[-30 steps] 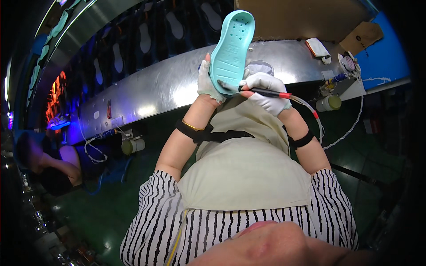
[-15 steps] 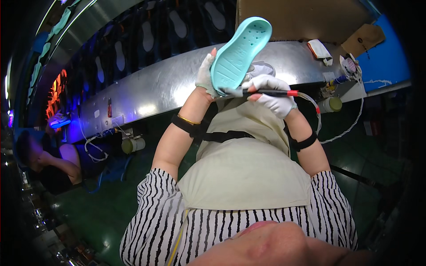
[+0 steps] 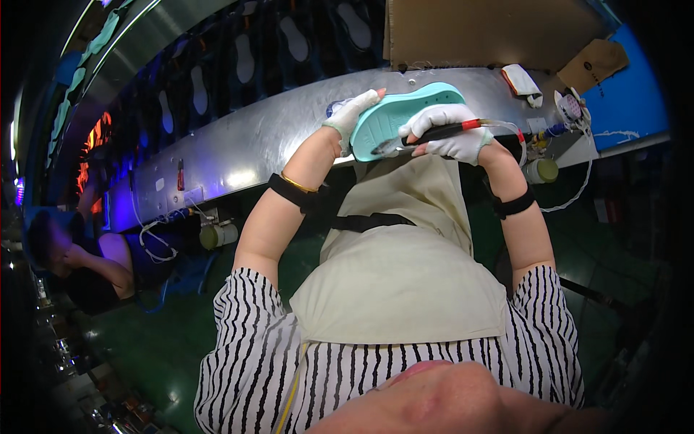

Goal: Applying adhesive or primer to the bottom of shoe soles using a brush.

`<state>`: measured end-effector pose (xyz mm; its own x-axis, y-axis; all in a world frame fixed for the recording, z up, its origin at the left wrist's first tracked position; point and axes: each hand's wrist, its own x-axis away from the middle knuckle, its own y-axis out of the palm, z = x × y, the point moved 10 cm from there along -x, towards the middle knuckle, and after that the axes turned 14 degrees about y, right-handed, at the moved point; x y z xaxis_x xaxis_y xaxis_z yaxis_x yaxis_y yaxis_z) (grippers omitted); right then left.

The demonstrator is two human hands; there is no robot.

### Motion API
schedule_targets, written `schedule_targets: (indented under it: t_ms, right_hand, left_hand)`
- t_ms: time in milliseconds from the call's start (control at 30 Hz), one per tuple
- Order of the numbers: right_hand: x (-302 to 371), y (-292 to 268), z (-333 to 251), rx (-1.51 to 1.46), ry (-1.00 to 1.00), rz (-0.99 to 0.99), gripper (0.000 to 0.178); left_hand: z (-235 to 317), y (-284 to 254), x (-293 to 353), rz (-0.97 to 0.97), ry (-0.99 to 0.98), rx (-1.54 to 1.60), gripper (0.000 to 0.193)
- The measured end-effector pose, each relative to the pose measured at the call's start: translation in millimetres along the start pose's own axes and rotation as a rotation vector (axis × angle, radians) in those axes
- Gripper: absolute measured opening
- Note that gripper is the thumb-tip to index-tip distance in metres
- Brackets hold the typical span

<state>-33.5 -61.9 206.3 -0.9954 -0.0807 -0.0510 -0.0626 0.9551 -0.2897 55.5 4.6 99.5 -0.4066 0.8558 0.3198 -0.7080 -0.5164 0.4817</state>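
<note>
My left hand [image 3: 352, 118], in a white glove with bare fingertips, grips the heel end of a turquoise shoe sole [image 3: 383, 121] from its left side. The sole's hollow inner face is turned up, and its toe end slants to the far right. My right hand [image 3: 454, 136], gloved the same way, is closed round a hose-fed brush [image 3: 444, 132] with a black handle and a red band. Its pale tip lies on or just over the sole near the heel; contact is hard to make out. Part of the sole is hidden behind my right hand.
Beneath my hands runs a metal bench [image 3: 275, 130]. A conveyor with several dark shoe uppers [image 3: 293, 40] lies beyond it. A cardboard sheet [image 3: 477, 32], folded cloth [image 3: 522, 83] and valve fittings [image 3: 567, 108] are at the right. Another person [image 3: 94, 264] sits at left.
The sole has tipped from steep to nearly lying across, with its toe swung right and lower. My right hand has moved up over it, bringing the brush further onto the inner face.
</note>
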Motion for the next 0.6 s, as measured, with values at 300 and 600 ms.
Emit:
schedule_targets:
  t_ms: [300, 600]
  right_hand:
    - [6.1, -28.1, 10.5, -0.068, 0.209, 0.090, 0.022]
    - [-8.3, -33.7, 40.2, -0.519, 0.332, 0.360, 0.011]
  left_hand:
    - [13.2, -8.7, 6.6, 0.080, 0.045, 0.001, 0.060]
    - [12.0, 33.5, 13.3, -0.077, 0.292, 0.572, 0.071]
